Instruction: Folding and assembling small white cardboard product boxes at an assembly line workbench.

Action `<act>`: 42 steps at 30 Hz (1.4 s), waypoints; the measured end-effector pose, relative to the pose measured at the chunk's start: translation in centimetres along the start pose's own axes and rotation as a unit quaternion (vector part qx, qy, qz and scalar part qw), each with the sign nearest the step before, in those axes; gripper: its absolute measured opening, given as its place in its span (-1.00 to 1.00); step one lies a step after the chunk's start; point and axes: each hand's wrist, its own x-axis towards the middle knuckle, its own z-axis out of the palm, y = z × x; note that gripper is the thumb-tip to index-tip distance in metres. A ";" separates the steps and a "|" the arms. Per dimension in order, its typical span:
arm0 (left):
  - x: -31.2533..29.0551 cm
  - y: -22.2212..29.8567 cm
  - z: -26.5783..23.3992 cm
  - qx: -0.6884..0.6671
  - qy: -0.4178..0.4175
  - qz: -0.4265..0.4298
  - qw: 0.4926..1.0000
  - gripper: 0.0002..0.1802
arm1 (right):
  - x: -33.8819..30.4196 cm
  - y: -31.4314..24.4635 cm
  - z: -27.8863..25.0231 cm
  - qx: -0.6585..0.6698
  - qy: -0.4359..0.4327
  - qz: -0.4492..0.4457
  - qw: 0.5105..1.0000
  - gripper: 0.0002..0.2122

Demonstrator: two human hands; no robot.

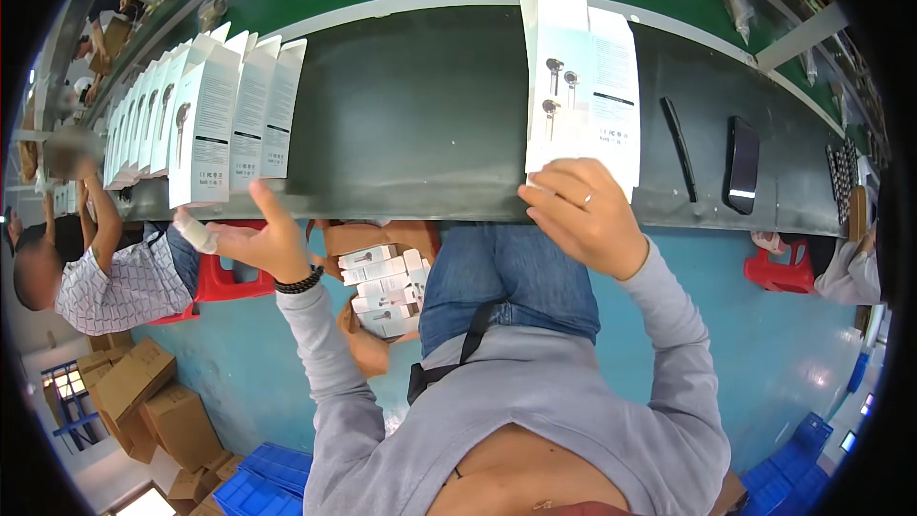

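Note:
My left hand (263,241) is open at the table's near edge, thumb and fingers spread. A white covering wraps one of its fingertips. Just beyond it stands a row of white and pale-blue earphone boxes (212,124), upright with their top flaps raised. My right hand (587,215) has its fingers bent and close together over the near end of a stack of flat earphone boxes (583,86). It appears to grip the lower edge of a box there; the thumb is hidden. The stack's printed faces show earphones.
Right of the stack lie a black pen (679,148) and a dark phone (742,164) on the dark table (411,115). Below the table edge, an open brown carton (344,241) holds several white boxes. Red stools (229,277) and a co-worker (129,277) are at left.

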 end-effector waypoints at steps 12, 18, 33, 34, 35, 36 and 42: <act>-4.7 6.7 2.2 -0.214 -0.186 0.009 0.959 -0.08 | 0.1 0.6 -2.1 -0.075 0.093 -0.012 0.993 -0.61; -4.1 11.2 3.2 -0.320 -0.224 0.108 0.914 -0.02 | -0.2 -2.5 -5.0 0.008 0.287 0.026 0.957 -0.85; -0.3 12.1 0.0 -0.197 -0.448 0.227 0.842 -0.31 | 0.9 -3.4 -3.0 0.210 0.089 0.165 0.960 -0.86; -0.4 11.7 -0.4 -0.195 -0.448 0.227 0.843 -0.31 | 0.6 -2.8 -2.8 0.212 0.089 0.163 0.959 -0.86; -0.6 11.3 -0.8 -0.211 -0.428 0.183 0.860 -0.32 | 0.1 -2.2 -2.6 0.250 0.072 0.133 0.956 -0.74; -0.7 11.0 -1.0 -0.227 -0.406 0.139 0.874 -0.34 | -0.4 -1.8 -2.1 0.288 0.055 0.102 0.951 -0.61; 1.1 13.4 -3.1 -0.361 -0.363 -0.011 0.859 -0.49 | -0.7 -5.3 3.9 0.478 0.068 0.088 0.871 -0.23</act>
